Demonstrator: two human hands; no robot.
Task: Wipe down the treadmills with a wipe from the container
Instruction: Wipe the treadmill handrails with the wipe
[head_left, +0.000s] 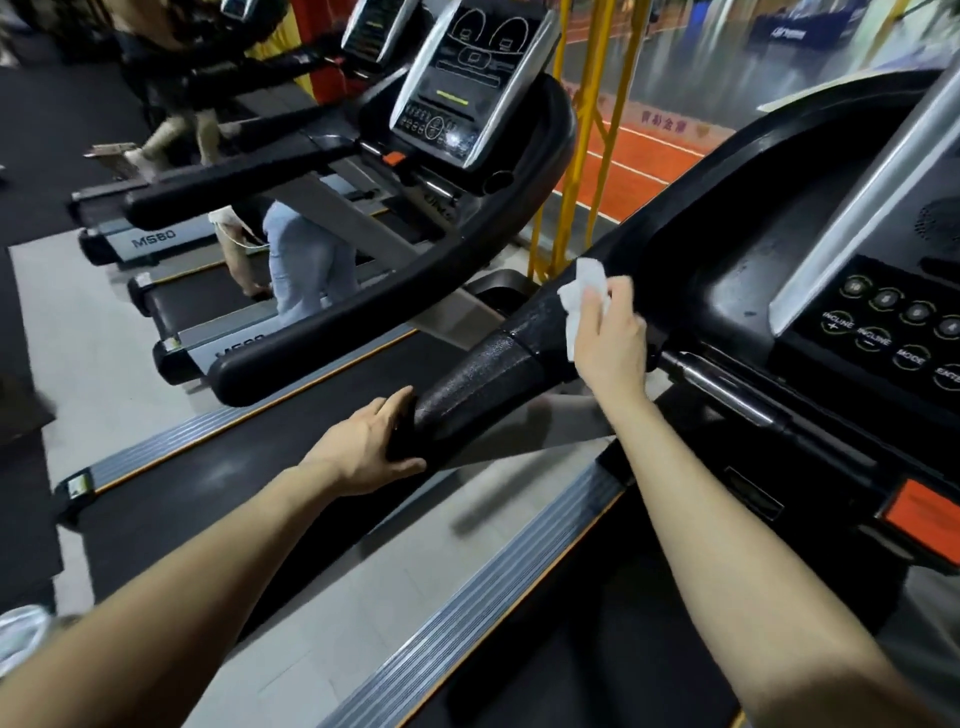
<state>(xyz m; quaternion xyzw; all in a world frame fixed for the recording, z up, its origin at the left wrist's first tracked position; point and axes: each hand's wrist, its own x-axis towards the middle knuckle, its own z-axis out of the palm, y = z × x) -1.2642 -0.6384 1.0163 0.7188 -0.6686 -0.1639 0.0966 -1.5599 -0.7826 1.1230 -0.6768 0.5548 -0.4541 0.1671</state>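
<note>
Head view: right hand (613, 340) pinches wipe (583, 293), presses it on handrail (483, 382), frame centre. Left hand (369, 447) grips rail end. Wipe out, job just begun; button panel (883, 325) and next treadmill (447, 104), upper middle, likely left.

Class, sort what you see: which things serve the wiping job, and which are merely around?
Job: wipe, right hand holding it, handrail, left hand gripping its end, console.
Around: neighbouring treadmill, yellow frame, person on a farther belt.
</note>
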